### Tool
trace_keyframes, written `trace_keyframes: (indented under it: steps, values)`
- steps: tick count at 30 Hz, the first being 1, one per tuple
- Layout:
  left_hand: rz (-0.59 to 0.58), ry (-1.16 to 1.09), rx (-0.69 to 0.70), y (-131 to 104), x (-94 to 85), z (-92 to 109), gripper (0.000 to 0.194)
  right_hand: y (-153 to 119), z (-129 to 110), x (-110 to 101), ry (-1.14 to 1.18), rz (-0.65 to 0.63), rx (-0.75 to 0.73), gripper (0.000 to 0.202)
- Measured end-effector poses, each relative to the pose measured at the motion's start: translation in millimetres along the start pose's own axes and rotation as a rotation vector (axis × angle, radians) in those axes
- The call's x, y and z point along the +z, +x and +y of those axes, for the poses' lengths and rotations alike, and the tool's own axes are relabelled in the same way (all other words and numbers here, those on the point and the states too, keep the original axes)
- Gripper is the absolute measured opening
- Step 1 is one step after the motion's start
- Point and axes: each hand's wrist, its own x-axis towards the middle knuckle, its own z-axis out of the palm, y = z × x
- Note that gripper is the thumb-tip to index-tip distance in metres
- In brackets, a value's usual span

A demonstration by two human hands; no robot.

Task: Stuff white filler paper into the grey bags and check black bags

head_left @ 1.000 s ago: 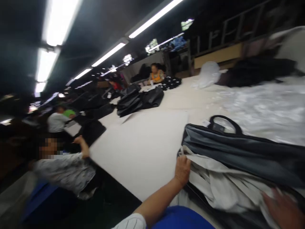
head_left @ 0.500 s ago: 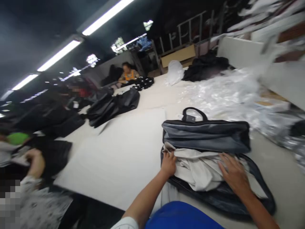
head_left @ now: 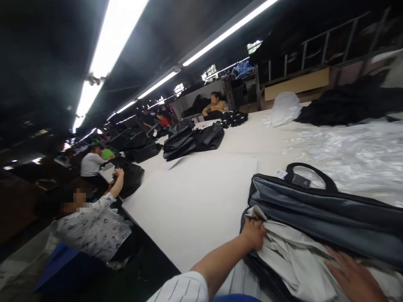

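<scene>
A black bag [head_left: 317,206] with a grey inner side lies unzipped in front of me. Its carry handle [head_left: 325,178] stands up at the back, with a dark tag [head_left: 300,180] beside it. Crumpled pale cloth [head_left: 297,251] fills the opened part. At the bag's left end, my left hand [head_left: 254,234] has its fingers curled onto a corner of this cloth. Farther right, my right hand [head_left: 355,272] rests on the cloth with fingers stretched out, somewhat blurred. The bag's right end runs out of view.
A large white sheet [head_left: 201,197] covers the table to the left. Black bags [head_left: 193,140] lie beyond it. Clear plastic bags [head_left: 355,147] are heaped at the right, near black fabric [head_left: 346,105]. A co-worker in a patterned shirt [head_left: 97,228] reaches over the table at left.
The view has swung left, so the bag appears farther right and more co-workers show. My left hand stays at the cloth's corner; my right hand still lies on the cloth.
</scene>
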Motion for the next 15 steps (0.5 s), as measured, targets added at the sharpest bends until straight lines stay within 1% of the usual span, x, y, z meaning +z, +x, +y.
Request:
trace_keyframes:
  steps: [1,2,3,5,7,8,9,10,11,12,14,15]
  values:
    - [0.058,-0.022,0.015,-11,-3.2,1,0.052,-7,-9,-16,0.033,0.003,0.027,0.048]
    - [0.136,-0.05,0.035,-24,-4.3,3,0.052,-18,-19,-33,0.061,0.035,0.064,0.046]
    - [0.206,-0.074,0.058,-39,-3.1,5,0.052,-31,-29,-50,0.068,0.1,0.118,0.045]
    - [0.317,-0.123,0.114,-74,4.0,12,0.047,-62,-50,-81,-0.009,0.284,0.259,0.042]
    - [0.327,-0.145,0.206,-108,12.0,18,0.039,-91,-69,-107,-0.16,0.447,0.415,0.044]
    - [0.305,-0.144,0.265,-120,14.6,19,0.041,-103,-76,-116,-0.217,0.477,0.475,0.047]
    - [0.277,-0.135,0.318,-127,16.2,20,0.046,-112,-79,-123,-0.246,0.503,0.559,0.05]
    - [0.255,-0.12,0.349,-130,16.9,19,0.051,-118,-80,-127,-0.228,0.509,0.683,0.054]
    - [0.24,-0.102,0.361,-127,17.0,19,0.051,-123,-77,-130,-0.126,0.455,0.833,0.058]
    - [0.226,-0.086,0.361,-121,16.6,20,0.047,-126,-72,-130,0.01,0.413,0.952,0.06]
    - [0.18,-0.073,0.358,-106,13.4,23,0.033,-129,-63,-129,0.112,0.408,1.035,0.06]
    - [0.148,-0.075,0.362,-100,10.5,25,0.026,-130,-60,-128,0.143,0.423,1.04,0.06]
